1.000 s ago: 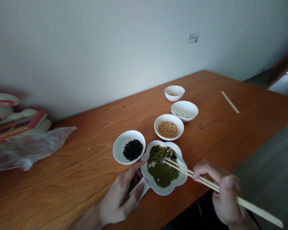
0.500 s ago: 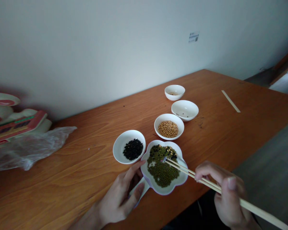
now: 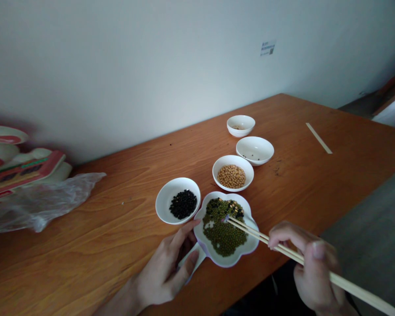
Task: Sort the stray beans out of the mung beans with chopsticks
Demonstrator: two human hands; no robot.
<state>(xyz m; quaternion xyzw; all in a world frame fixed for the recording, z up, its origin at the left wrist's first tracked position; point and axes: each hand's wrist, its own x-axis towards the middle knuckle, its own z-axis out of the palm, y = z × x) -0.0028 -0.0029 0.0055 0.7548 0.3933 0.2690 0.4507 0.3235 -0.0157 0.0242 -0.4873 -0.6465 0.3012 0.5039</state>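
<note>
A white flower-shaped dish with a handle (image 3: 224,260) lies near the table's front edge. Inside it are green mung beans (image 3: 228,239), with some black and yellow beans mixed in along the far side. My left hand (image 3: 166,263) is closed around the handle, its fingertips touching the dish's rim. Between the fingers of my right hand (image 3: 311,263) is a pair of chopsticks (image 3: 283,250), whose tips reach into the middle of the dish among the green beans. Whether the tips pinch a bean is too small to tell. Just left of the dish, a white bowl (image 3: 163,206) holds black beans (image 3: 183,204).
Behind the dish stands a bowl (image 3: 217,177) of yellow soybeans (image 3: 231,176). Farther back are a bowl (image 3: 258,151) with a few dark beans and another bowl (image 3: 240,125) with a little inside. A paper strip (image 3: 318,138) lies right; a plastic bag (image 3: 52,197) lies left.
The whole view has shifted very slightly. Both hands, the chopsticks and the dish keep almost the same positions relative to each other.
</note>
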